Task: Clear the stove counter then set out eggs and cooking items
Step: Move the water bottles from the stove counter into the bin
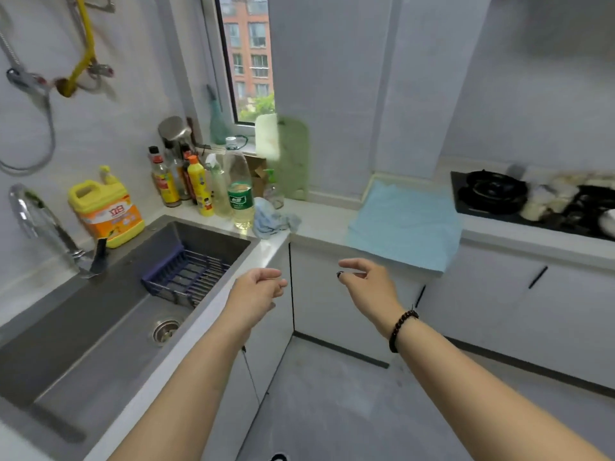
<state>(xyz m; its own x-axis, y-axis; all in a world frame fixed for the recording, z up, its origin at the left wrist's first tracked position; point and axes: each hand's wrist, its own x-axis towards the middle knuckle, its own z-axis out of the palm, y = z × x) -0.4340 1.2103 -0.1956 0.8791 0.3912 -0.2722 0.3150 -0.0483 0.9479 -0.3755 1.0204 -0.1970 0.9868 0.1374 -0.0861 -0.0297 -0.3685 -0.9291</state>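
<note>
Both my hands hang in the air in front of the white counter (319,221). My left hand (258,287) has loosely curled fingers and holds nothing. My right hand (364,279), with a bead bracelet on the wrist, is also loosely curled and holds nothing. A light blue cloth (404,224) lies spread on the counter beyond my right hand and hangs over the front edge. The black gas stove (492,193) sits at the far right, with blurred pale items (545,199) between its burners.
A grey sink (109,311) with a blue rack (186,274) and a tap (40,224) is at the left. Bottles (199,184), a yellow detergent jug (104,209), a crumpled blue rag (271,219) and a green board (289,161) crowd the corner. White cabinets stand below.
</note>
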